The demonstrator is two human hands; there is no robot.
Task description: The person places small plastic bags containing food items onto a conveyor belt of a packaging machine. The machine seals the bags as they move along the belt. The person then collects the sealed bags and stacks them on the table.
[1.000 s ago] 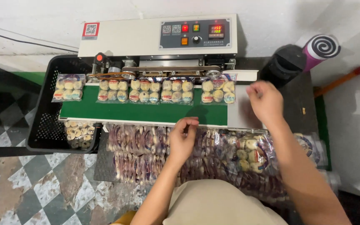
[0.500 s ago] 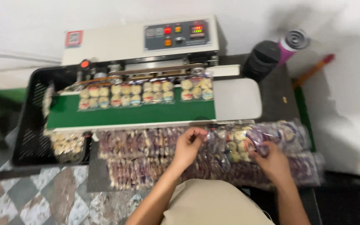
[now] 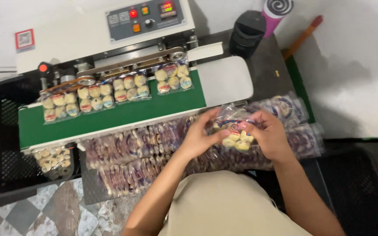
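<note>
Hands gripping glossy clear-plastic snack packet (image 3: 235, 131), film crinkling. Conveyor belt (image 3: 110, 116) showing matt green, smooth. Sealer housing (image 3: 88, 35) looking like painted metal, satin. Black plastic crate (image 3: 5, 161) showing open mesh. Floor tiles (image 3: 57, 214) looking worn, mottled.

A white band sealer (image 3: 88, 35) stood at the back, its grey control panel (image 3: 147, 17) lit with red and orange buttons and a small red display. Along its green conveyor belt (image 3: 123, 114) lay four clear sealed packets of pale round sweets (image 3: 114, 89), side by side under the sealing band. A black plastic crate (image 3: 5, 144) sat at the belt's left end, with one more packet (image 3: 53, 158) lying inside it. Just in front of the belt, a heap of purple-tinted packets (image 3: 132, 153) was spread out. Behind the machine's right end stood a black container (image 3: 250, 28) and a pink tumbler (image 3: 278, 8). The floor (image 3: 44, 214) was chequered tile.
</note>
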